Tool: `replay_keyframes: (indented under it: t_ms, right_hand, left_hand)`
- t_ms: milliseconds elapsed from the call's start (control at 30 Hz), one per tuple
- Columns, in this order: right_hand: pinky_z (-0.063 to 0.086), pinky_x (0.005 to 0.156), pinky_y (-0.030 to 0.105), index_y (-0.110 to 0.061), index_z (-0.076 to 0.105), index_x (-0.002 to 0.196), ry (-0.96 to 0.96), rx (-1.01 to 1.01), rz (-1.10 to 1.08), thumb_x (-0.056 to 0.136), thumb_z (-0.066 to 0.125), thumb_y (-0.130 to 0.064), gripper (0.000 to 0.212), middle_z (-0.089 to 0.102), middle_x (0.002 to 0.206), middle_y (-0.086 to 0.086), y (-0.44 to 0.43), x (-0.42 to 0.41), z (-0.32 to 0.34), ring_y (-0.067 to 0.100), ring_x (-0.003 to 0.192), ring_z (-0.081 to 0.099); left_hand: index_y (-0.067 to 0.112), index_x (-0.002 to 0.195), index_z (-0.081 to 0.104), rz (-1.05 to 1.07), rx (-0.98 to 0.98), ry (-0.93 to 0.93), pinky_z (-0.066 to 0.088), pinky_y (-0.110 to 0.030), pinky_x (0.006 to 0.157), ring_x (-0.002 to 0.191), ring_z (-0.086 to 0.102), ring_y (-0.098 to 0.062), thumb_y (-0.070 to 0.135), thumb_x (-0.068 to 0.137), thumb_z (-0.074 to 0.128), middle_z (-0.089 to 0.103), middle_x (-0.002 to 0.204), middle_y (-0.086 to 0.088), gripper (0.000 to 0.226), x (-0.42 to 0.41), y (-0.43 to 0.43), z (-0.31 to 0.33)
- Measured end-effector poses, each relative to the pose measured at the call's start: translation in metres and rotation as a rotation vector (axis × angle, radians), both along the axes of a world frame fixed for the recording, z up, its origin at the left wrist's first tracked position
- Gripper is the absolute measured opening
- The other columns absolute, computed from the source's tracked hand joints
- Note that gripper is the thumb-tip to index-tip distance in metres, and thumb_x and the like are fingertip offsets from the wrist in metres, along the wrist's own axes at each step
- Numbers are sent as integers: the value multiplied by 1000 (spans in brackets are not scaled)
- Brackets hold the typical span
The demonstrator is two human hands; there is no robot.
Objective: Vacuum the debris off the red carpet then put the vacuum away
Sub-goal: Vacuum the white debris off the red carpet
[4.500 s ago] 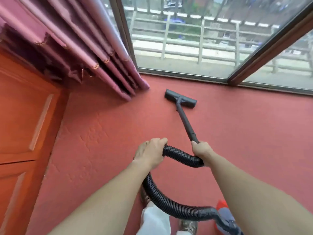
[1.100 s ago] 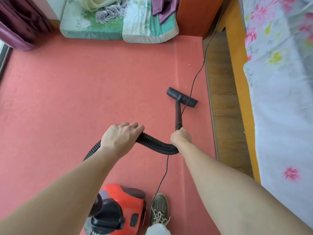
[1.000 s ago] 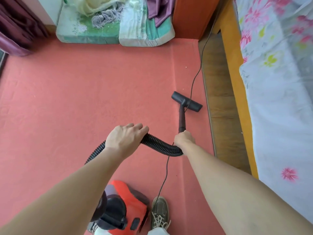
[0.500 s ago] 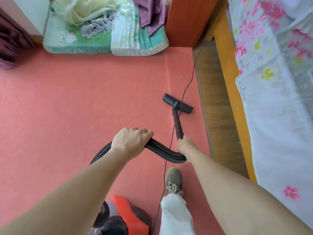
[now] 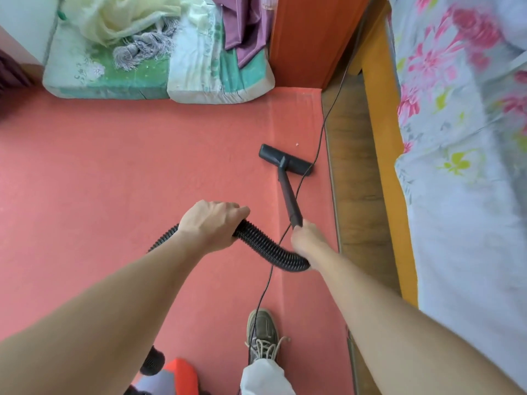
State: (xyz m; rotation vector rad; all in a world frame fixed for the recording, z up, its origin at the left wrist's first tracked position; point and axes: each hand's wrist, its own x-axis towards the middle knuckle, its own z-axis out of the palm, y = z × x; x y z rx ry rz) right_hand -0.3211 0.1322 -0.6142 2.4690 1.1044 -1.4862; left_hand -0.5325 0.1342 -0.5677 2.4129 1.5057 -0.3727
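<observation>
Item: red carpet [image 5: 114,172], vacuuming in progress, as I read it from the head view.

- Floor nozzle [image 5: 285,163]: flat on the carpet near its right edge, just beside the wooden floor strip [image 5: 356,166].
- Wand [image 5: 289,199]: runs from the nozzle back to my right hand [image 5: 306,242], whose grip is clamped around the wand's lower end where the hose joins.
- Corrugated hose [image 5: 268,248]: my left hand [image 5: 212,223] has its grip wrapped closed over it.
- Vacuum body [image 5: 176,377]: orange, on the carpet at the bottom edge, beside my shoe [image 5: 262,334].
- Power cord [image 5: 322,132]: crosses the nozzle and wand, then trails along the right edge.
- Debris: one pale speck [image 5: 297,144] just beyond the nozzle; a fainter fleck near the far right corner.

Status, by judgement: most visible carpet looks clean; this right-edge strip remains, then putting the vacuum away, not yet begun.
</observation>
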Motion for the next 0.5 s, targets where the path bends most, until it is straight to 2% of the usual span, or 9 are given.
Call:
replay_keyframes:
  t_ms: [100, 167, 333, 433, 500]
  right_hand:
    - [55, 73, 39, -31, 40, 146, 50, -64, -66, 103, 33, -32, 44, 65, 112, 4, -31, 8, 9, 25, 83, 64]
    - [56, 72, 38, -32, 41, 145, 51, -76, -79, 103, 33, -34, 44, 65, 108, 4, -23, 15, 8, 23, 77, 64]
    - [58, 69, 40, -12, 54, 129, -18, 56, -41, 101, 39, -24, 34, 60, 98, 9, 85, 28, -11, 31, 87, 64]
    - [58, 82, 52, -4, 50, 129, -35, 40, -81, 95, 45, -15, 36, 60, 95, 15, 131, 32, -17, 35, 89, 68]
    - [57, 84, 53, -4, 50, 130, -58, 24, -23, 93, 46, -13, 38, 61, 94, 16, 132, 28, -16, 36, 89, 69]
  left_hand:
    - [23, 107, 49, -139, -45, -32, 45, -34, 62, 86, 65, -21, 34, 98, 51, 60, 95, 7, 14, 6, 2, 2]
    - [23, 107, 49, -153, -53, -42, 48, -34, 63, 85, 65, -21, 35, 98, 51, 60, 94, 7, 15, 10, 7, 2]
    - [21, 101, 46, 61, 52, -59, 37, -34, 56, 69, 55, -24, 33, 100, 50, 56, 89, 7, 13, 22, 39, -1]
    - [22, 92, 36, 162, 98, -75, 34, -34, 54, 63, 48, -24, 30, 98, 51, 50, 83, 8, 17, 32, 45, -9]
    - [22, 92, 36, 189, 100, -80, 34, -34, 53, 62, 49, -25, 30, 97, 51, 48, 81, 8, 18, 28, 42, -10]
